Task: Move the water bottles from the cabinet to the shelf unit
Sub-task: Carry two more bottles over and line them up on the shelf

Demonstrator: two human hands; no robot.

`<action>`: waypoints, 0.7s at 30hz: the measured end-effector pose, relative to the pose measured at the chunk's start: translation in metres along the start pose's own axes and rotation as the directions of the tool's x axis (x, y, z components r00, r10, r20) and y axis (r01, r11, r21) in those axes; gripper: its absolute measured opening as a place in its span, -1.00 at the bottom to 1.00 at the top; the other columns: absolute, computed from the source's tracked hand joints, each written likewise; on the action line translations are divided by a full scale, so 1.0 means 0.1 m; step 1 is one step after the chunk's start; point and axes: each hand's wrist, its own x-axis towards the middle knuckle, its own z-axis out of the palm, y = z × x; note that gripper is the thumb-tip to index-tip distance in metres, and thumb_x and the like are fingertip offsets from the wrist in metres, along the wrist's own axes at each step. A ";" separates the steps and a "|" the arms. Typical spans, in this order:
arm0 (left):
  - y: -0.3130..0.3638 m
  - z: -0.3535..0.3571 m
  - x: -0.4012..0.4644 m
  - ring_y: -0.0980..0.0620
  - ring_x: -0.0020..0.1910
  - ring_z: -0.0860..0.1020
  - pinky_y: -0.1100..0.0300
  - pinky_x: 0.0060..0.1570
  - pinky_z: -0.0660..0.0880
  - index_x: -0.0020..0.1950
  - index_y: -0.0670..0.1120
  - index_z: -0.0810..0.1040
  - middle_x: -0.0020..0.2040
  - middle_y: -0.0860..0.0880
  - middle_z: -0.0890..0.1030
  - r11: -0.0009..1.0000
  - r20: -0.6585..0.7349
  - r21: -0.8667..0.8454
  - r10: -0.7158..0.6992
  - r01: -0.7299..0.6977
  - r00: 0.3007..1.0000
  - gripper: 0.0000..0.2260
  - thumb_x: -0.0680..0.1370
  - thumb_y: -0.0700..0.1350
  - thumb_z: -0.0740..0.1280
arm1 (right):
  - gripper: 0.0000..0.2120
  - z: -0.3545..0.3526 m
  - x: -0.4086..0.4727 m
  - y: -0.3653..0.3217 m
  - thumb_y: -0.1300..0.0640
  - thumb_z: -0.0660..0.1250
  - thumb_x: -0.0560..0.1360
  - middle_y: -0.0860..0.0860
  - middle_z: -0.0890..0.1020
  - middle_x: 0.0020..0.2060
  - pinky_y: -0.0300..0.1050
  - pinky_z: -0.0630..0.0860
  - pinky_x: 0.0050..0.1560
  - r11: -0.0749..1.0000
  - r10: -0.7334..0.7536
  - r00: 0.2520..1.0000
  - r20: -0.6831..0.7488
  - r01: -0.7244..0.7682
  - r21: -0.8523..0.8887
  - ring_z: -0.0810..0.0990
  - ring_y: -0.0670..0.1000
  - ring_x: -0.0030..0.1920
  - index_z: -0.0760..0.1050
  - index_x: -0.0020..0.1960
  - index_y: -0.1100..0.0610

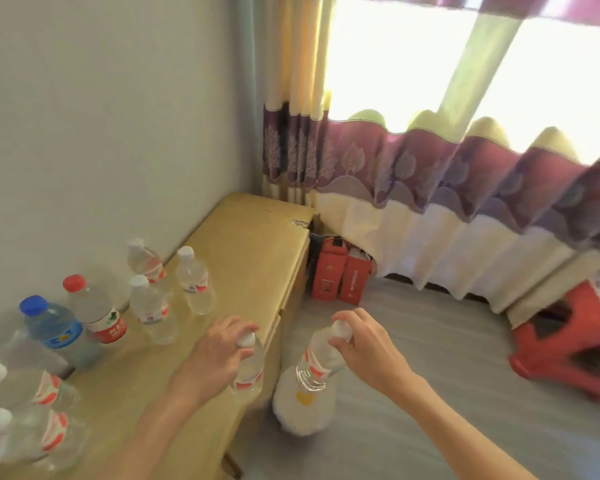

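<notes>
My left hand (219, 355) grips the white cap end of a small clear water bottle (248, 370) at the front edge of the light wooden cabinet (250, 244). Off the cabinet and above the floor, my right hand (364, 344) holds a second small bottle (314, 363) by its cap, and this bottle hangs tilted. Several more bottles stand on the cabinet top: three small white-capped ones (193, 280), a larger red-capped one (96, 311) and a blue-capped one (54, 330). Two bottles (39, 414) stand at the near left. No shelf unit is in view.
A white fluffy object (303, 410) lies on the floor below the right-hand bottle. Red boxes (338, 275) stand by the cabinet's far end under the curtain (447, 188). A red plastic stool (568, 344) is at the right. The wall runs along the cabinet's left side.
</notes>
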 end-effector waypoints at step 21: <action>4.70 3.30 -0.48 0.06 -0.11 0.43 0.28 -0.08 0.27 0.12 -0.09 0.51 -0.02 0.04 0.51 0.749 0.362 -0.300 0.662 -0.591 0.656 -0.71 0.42 -0.21 0.40 | -0.70 -2.75 -4.40 2.69 0.11 0.31 0.48 0.05 0.52 0.05 -0.20 0.38 0.04 0.763 0.561 0.560 -0.610 -0.635 0.119 0.49 0.03 -0.02 0.44 0.20 0.11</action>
